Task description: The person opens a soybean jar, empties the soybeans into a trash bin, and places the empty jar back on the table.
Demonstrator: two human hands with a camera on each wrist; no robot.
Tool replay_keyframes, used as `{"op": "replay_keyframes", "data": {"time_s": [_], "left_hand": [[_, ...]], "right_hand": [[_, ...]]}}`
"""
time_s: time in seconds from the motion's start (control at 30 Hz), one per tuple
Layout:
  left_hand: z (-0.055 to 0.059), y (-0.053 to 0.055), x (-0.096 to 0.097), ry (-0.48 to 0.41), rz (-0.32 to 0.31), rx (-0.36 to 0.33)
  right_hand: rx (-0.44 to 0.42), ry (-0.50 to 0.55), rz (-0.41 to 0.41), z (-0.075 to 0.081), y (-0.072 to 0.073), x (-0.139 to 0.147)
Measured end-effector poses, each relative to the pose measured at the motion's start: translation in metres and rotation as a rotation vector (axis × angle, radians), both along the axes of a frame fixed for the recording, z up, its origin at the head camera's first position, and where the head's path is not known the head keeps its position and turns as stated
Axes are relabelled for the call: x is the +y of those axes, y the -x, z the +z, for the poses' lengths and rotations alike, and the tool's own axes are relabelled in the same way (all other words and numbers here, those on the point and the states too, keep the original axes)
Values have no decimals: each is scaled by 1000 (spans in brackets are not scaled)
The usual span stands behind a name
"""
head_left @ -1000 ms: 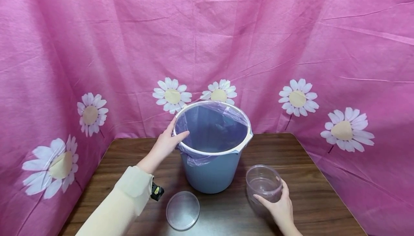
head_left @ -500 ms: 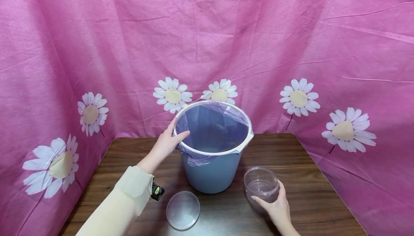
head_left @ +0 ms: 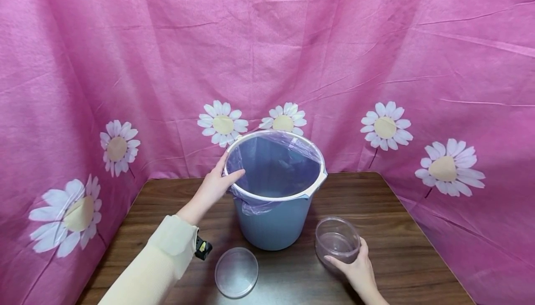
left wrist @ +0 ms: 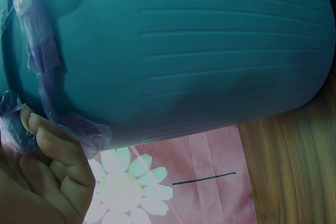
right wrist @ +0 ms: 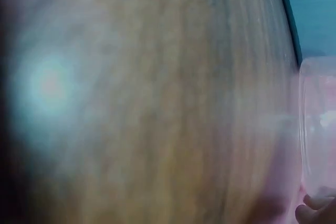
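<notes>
A blue trash can (head_left: 273, 225) with a white rim stands upright, lined with a thin purple plastic bag (head_left: 256, 205) folded over its edge. My left hand (head_left: 212, 186) grips the rim at the left, thumb over the inside and fingers outside. In the left wrist view, those curled fingers (left wrist: 58, 156) lie against the bunched bag. To the right of the can, my right hand (head_left: 358, 268) holds a clear round plastic container (head_left: 334, 237) by its side, mouth up, close over the table. Only part of that container (right wrist: 320, 124) and some fingertips (right wrist: 315, 211) show in the right wrist view.
A clear round lid (head_left: 236, 272) lies flat on the brown wooden table (head_left: 401, 240), in front of the can. Behind the table hangs a pink cloth (head_left: 251, 54) printed with daisies, which also covers both sides.
My right hand has shifted a little left and nearer the table's front with the container. The left hand keeps its place on the can's rim; the lid has not moved.
</notes>
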State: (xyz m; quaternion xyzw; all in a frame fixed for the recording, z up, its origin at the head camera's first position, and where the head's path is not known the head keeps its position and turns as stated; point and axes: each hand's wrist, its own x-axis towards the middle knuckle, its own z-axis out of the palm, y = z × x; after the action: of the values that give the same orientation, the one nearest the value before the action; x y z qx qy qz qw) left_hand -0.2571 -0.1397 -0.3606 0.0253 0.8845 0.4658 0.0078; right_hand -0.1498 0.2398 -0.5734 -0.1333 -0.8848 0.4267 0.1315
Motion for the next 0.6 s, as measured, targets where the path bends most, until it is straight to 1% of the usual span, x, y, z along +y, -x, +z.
{"op": "replay_keyframes", "data": {"time_s": [0.1,0.2,0.43,0.5,0.6], "left_hand": [[0,0,0,5,3,2],[-1,1,0,2,7,4],[-3,1,0,-28,31,8],[-3,0,-1,-7,45,25],[-2,-2,-2,52,60,61]], "right_hand": [[-20,-8,30,-2,-1,4],[-43,5,56,-3,-3,7],[-96,29,99,-1,-4,10],[-92,51,114,0,-4,10],[-95,86,131,3,-4,12]]}}
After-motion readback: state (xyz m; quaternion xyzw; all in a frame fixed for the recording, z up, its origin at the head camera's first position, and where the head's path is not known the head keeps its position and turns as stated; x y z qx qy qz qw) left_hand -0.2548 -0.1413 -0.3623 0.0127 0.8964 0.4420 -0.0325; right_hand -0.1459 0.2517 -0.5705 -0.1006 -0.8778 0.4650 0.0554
